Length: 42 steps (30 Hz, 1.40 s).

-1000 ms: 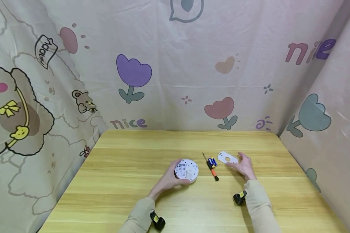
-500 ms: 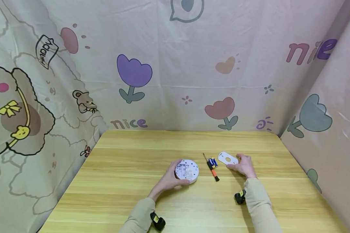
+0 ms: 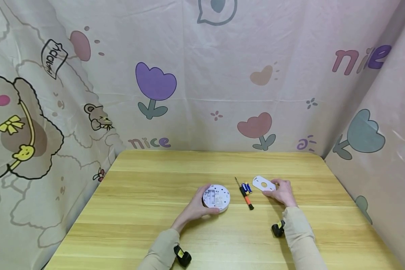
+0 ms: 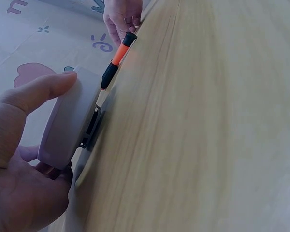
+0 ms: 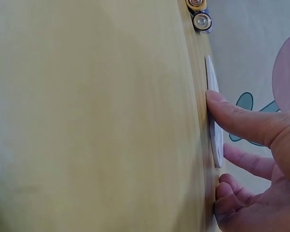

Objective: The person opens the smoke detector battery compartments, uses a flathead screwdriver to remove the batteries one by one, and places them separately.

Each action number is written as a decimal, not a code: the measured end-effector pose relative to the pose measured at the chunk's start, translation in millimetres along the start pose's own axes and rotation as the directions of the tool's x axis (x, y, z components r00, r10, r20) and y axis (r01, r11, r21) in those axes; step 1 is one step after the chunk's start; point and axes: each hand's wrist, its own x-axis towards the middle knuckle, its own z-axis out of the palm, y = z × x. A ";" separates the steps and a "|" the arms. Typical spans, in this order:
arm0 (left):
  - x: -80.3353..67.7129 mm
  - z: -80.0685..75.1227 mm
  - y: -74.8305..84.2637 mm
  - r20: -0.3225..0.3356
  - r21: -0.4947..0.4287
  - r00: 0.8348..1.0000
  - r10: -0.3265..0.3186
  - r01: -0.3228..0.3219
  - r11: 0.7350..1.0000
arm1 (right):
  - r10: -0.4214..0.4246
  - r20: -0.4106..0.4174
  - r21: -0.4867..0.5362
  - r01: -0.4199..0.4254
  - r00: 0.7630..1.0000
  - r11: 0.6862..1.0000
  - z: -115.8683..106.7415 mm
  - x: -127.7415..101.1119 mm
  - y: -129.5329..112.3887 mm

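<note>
My left hand [image 3: 197, 204] grips a round white smoke detector [image 3: 216, 198] by its rim, thumb on the near side and fingers on the far side. Its labelled face is up. In the left wrist view the detector [image 4: 70, 118] is seen edge-on, a small dark part jutting from its underside near the table. My right hand [image 3: 282, 192] pinches the right end of a flat white mounting plate [image 3: 258, 180] with a round hole in it. From the right wrist, this plate [image 5: 212, 79] appears edge-on and close to the tabletop, thumb and a finger at its edges.
Between the hands lie a screwdriver [image 3: 248, 202] with an orange and black handle and blue batteries [image 3: 246, 188] side by side. All are on a wooden table [image 3: 148, 180]. A printed cloth [image 3: 202, 75] hangs behind and along both sides.
The right fingers have closed in on the mounting plate's right end. The left hand and the smoke detector stay put.
</note>
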 end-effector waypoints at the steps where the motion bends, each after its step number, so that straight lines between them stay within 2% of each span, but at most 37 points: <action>1: 0.1 0.1 0.1 0.000 0.001 1.000 0.001 -0.001 1.000 | -0.002 -0.001 -0.003 0.002 1.000 1.000 -0.2 -0.3 0.0; 6: 0.2 0.3 0.6 0.003 0.000 1.000 -0.005 0.005 1.000 | -0.003 -0.001 -0.010 0.003 1.000 1.000 -1.4 0.7 2.3; 15: -0.5 0.3 1.3 0.001 0.002 1.000 -0.015 0.015 1.000 | -0.108 -0.021 -0.092 0.106 0.994 0.990 -0.5 6.0 9.4; 29: -1.2 -0.1 1.4 -0.002 0.004 1.000 -0.016 0.016 1.000 | -0.100 -0.044 -0.170 0.091 0.994 0.981 -2.5 1.7 4.6; 37: -0.9 -0.7 3.0 -0.001 -0.007 1.000 -0.014 0.014 1.000 | -0.137 -0.099 -0.150 0.121 0.986 0.981 -2.8 1.8 8.2; 42: -0.1 -0.7 2.3 0.004 -0.010 1.000 -0.014 0.014 1.000 | -0.184 -0.158 -0.136 0.163 0.970 0.977 -2.1 -0.4 13.0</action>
